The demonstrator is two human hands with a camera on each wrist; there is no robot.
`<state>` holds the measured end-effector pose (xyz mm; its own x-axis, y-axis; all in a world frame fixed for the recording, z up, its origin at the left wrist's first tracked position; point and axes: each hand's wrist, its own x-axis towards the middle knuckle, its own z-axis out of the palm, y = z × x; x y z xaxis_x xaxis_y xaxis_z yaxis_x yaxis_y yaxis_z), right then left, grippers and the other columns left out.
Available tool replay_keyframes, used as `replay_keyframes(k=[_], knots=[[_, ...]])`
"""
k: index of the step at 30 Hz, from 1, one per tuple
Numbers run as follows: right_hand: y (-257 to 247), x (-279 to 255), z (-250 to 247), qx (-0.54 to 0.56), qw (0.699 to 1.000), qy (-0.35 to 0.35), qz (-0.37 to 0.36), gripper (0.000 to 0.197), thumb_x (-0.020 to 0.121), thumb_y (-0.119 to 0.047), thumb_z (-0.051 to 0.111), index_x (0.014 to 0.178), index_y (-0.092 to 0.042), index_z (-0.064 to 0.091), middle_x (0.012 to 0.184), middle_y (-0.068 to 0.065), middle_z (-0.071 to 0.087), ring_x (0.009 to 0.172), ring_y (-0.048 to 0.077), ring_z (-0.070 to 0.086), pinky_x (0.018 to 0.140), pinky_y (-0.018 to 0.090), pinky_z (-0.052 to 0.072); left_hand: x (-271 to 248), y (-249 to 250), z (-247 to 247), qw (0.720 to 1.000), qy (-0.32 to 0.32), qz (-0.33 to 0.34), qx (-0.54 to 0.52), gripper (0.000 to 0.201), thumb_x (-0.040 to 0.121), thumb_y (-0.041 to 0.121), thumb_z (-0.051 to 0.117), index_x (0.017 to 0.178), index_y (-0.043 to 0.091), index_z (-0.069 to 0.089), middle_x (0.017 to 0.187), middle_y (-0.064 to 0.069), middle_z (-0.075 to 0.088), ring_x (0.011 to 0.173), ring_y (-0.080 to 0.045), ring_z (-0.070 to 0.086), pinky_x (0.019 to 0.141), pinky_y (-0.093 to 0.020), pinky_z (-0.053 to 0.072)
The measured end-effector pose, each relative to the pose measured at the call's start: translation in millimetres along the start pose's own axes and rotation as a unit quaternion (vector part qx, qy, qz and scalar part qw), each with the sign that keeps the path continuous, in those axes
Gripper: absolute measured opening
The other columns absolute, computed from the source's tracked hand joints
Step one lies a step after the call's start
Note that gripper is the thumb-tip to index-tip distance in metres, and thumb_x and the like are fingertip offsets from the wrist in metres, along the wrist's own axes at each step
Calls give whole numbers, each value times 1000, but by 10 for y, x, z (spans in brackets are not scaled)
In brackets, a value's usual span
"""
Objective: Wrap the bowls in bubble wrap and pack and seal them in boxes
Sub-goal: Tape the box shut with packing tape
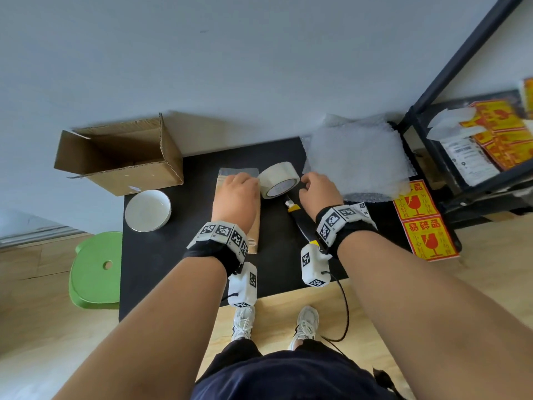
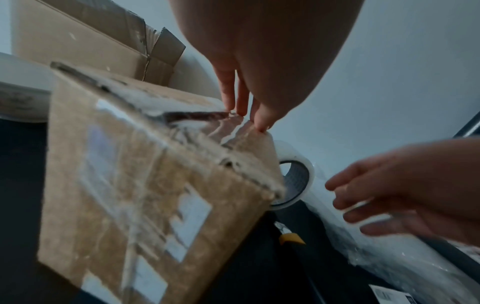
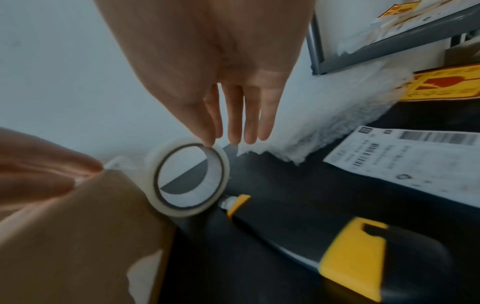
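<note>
- Head view: closed cardboard box (image 1: 237,197) at frame centre on black table (image 1: 161,261), clear tape across its top; bare white bowl (image 1: 148,210) just left of it, unwrapped; open carton (image 1: 121,153) on its side at upper left.
- Left hand (image 1: 235,194) flat on box top, fingertips (image 2: 235,102) straight and pressing crinkled tape at far edge.
- Right hand (image 1: 320,192) beside tape roll (image 1: 279,180), fingers (image 3: 235,115) straight and close together, index tip touching roll's rim; gripping nothing.
- Roll standing on edge against box's right side; yellow-and-black utility knife (image 1: 297,217) lying just below it, near right wrist.
- Bubble wrap (image 1: 354,160) at upper right, partly over table edge.
- Risks, as judgement: roll on edge likely to roll away if nudged; knife tip close to reaching fingers; wrinkled tape may lift if not smoothed.
- Writing: red-and-yellow fragile stickers (image 1: 424,223) at right, broken-glass symbol and 易碎品; more on rack (image 1: 461,168); barcoded shipping label (image 3: 405,160), text too blurred to read.
</note>
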<state>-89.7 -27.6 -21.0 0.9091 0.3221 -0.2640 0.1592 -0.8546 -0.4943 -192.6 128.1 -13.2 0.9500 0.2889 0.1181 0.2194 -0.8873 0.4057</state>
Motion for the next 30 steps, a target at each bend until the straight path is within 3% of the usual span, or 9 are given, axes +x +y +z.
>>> replay_keyframes(k=[6, 13, 18, 21, 26, 30], knots=[[280, -235, 265, -69, 988, -130, 39, 47, 89, -30, 64, 131, -15, 48, 126, 12, 53, 114, 30, 55, 93, 39, 47, -37, 70, -66, 1000, -6, -17, -24, 22, 94, 5, 51, 103, 2, 70, 114, -13, 64, 106, -33, 55, 82, -43, 49], [286, -263, 404, -145, 979, -141, 31, 58, 86, -27, 70, 134, -16, 40, 130, 11, 46, 120, 31, 49, 92, 41, 46, 24, 49, -79, 997, -49, -52, -6, 26, 95, 7, 48, 109, 8, 69, 118, -6, 60, 111, -25, 52, 86, -45, 49], [275, -275, 400, -167, 975, -142, 25, 59, 87, -10, 60, 141, -16, 35, 133, 14, 44, 122, 31, 47, 93, 39, 45, 60, 64, -107, 996, -62, -65, -1, 27, 95, 7, 46, 107, 9, 69, 115, -7, 60, 109, -25, 51, 86, -45, 49], [257, -319, 327, -159, 974, -154, 50, 56, 88, -17, 57, 140, -20, 36, 130, 14, 47, 120, 32, 49, 94, 41, 45, 49, 104, -132, 996, -64, -65, 1, 28, 94, 5, 46, 109, 8, 69, 116, -7, 59, 109, -26, 50, 86, -43, 48], [237, -370, 152, -105, 985, -127, 60, 26, 92, -18, 42, 117, -15, 50, 109, 12, 54, 96, 29, 54, 79, 39, 47, 25, 114, -143, 995, -85, -58, 14, 29, 95, 5, 46, 114, 9, 66, 122, -7, 57, 113, -26, 49, 89, -40, 47], [153, -379, -60, -57, 994, -83, 44, 10, 95, -20, 39, 96, -16, 47, 95, 10, 59, 84, 29, 53, 72, 36, 43, -3, 131, -157, 994, -93, -56, 15, 32, 96, 6, 44, 122, 12, 63, 131, -5, 53, 121, -25, 45, 94, -37, 43]])
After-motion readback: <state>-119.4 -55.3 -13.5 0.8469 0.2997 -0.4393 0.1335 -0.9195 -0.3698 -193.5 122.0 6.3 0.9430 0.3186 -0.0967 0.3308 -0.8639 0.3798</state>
